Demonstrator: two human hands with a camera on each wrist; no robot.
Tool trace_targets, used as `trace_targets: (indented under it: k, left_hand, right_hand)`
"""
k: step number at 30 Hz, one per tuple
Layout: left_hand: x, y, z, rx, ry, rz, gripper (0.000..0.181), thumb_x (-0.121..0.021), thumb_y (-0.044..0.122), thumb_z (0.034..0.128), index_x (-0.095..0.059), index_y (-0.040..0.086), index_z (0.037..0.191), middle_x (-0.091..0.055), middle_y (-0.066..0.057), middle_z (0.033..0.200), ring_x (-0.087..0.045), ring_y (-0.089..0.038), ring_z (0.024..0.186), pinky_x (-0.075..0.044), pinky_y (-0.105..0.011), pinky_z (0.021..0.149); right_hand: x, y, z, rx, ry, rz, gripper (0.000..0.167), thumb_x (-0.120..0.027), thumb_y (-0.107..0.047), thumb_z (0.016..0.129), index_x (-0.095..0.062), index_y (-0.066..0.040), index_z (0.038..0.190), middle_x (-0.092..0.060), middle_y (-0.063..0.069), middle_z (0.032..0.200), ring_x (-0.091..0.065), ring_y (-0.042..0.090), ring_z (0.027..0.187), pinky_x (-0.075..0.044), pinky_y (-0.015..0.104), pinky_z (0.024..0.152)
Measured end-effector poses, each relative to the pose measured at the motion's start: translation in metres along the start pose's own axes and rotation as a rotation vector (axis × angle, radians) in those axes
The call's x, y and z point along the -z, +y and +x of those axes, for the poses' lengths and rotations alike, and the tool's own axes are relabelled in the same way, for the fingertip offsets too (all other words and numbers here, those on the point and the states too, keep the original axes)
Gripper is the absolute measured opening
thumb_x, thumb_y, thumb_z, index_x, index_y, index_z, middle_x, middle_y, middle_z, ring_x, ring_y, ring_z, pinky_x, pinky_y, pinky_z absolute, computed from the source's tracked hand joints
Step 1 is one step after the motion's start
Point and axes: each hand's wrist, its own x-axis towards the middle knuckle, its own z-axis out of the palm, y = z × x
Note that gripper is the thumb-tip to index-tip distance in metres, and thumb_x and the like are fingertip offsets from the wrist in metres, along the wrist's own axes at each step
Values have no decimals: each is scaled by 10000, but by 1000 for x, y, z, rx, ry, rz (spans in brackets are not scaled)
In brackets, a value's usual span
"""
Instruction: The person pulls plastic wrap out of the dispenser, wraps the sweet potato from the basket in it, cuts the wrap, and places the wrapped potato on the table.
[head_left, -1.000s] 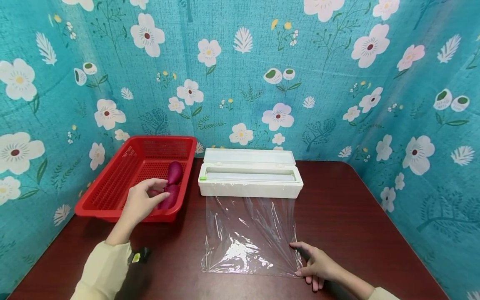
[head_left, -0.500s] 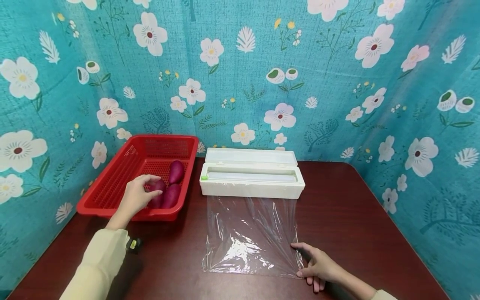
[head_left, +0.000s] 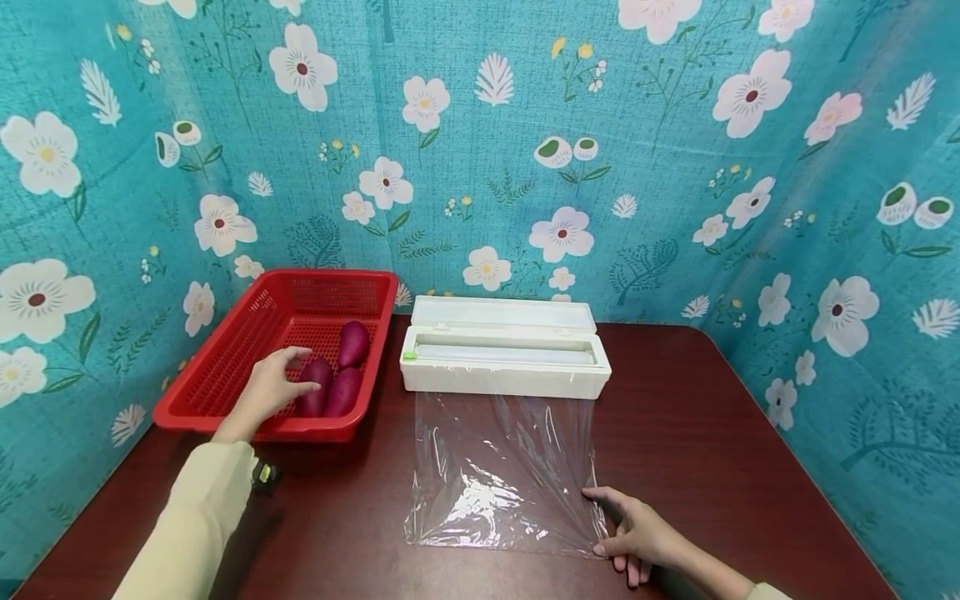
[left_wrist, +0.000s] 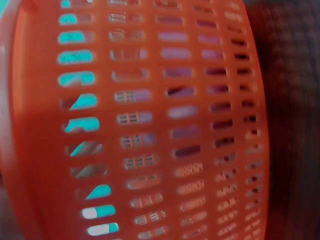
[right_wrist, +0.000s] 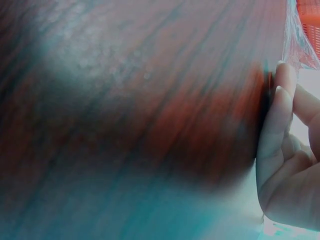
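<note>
In the head view my left hand (head_left: 273, 383) is over the near part of a red plastic basket (head_left: 273, 431), thumb and fingers apart. Just right of its fingertips lies one purple sweet potato (head_left: 315, 387). Two more, a near sweet potato (head_left: 343, 393) and a far sweet potato (head_left: 353, 344), lie against the basket's right side. My right hand (head_left: 633, 533) pinches the near right corner of a sheet of cling film (head_left: 502, 475). That film runs out from a white dispenser box (head_left: 506, 381). The left wrist view shows the basket's slotted wall (left_wrist: 160, 102), the hand being hidden.
The dispenser's lid (head_left: 502, 313) stands raised at the back, and a green slider (head_left: 408, 356) sits at its left end. Everything rests on a dark red-brown table (head_left: 697, 417). Behind hangs a blue floral cloth (head_left: 480, 167). A small black device (head_left: 265, 477) is at my left wrist.
My left hand has drawn back to the left from above the sweet potatoes, and its fingers have spread. All three sweet potatoes now show clearly. The right hand and film stay put.
</note>
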Motion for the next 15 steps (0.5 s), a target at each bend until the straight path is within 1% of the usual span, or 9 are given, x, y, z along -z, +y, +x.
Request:
trace_targets:
  k: [3, 7, 12, 15]
  left_hand:
    - [-1, -4, 3, 6, -45, 30, 572, -716, 114, 746, -448, -81, 1212, -484, -302, 1140, -472, -413, 1017, -420, -526, 804]
    - [-2, -7, 7, 22, -88, 48, 590, -720, 131, 743, -442, -91, 1214, -467, -311, 1153, -452, -423, 1032, -408, -533, 814]
    - [-3, -10, 14, 25, -125, 66, 583, -724, 133, 738, -455, -108, 1196, -467, -317, 1148, -446, -429, 1026, -397, -535, 819]
    - [-4, -12, 17, 44, -141, 58, 580, -716, 123, 746, -447, -115, 1200, -462, -324, 1154, -446, -433, 1028, -396, -531, 821]
  right_hand:
    - [1, 0, 0, -6, 3, -4, 726, -707, -146, 753, -306, -52, 1350, -549, 74, 480, -532, 143, 349, -396, 252, 298]
    - [1, 0, 0, 1, 5, -11, 721, -703, -140, 756, -303, -51, 1350, -546, 72, 479, -534, 154, 352, -403, 265, 300]
    - [1, 0, 0, 5, -2, -4, 716, -701, -143, 758, -302, -41, 1344, -548, 66, 480, -536, 147, 353, -406, 271, 300]
    - [0, 1, 0, 1, -3, 5, 715, -703, -144, 756, -307, -42, 1342, -548, 66, 479, -533, 141, 351, -409, 276, 301]
